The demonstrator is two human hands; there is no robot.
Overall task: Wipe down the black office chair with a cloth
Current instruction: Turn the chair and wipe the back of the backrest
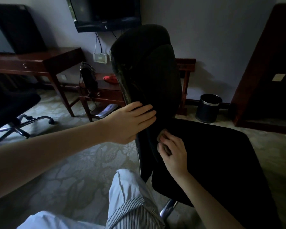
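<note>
The black office chair (210, 156) stands close in front of me, its tall backrest (149, 66) rising at centre and its wide seat spreading to the right. My left hand (130, 123) grips the left edge of the backrest low down, thumb behind and fingers lying over the front. My right hand (173, 152) holds a small grey-brown cloth (163, 144) folded under its fingers and presses it against the bottom of the backrest, just above the seat. Most of the cloth is hidden by my fingers.
A second black chair (12, 109) with a chrome base stands at the left by a dark wooden desk (40, 63). A low wooden table (104, 93) with a bag sits behind the backrest. A black bin (208, 108) stands by the wall. My knee (127, 195) is below.
</note>
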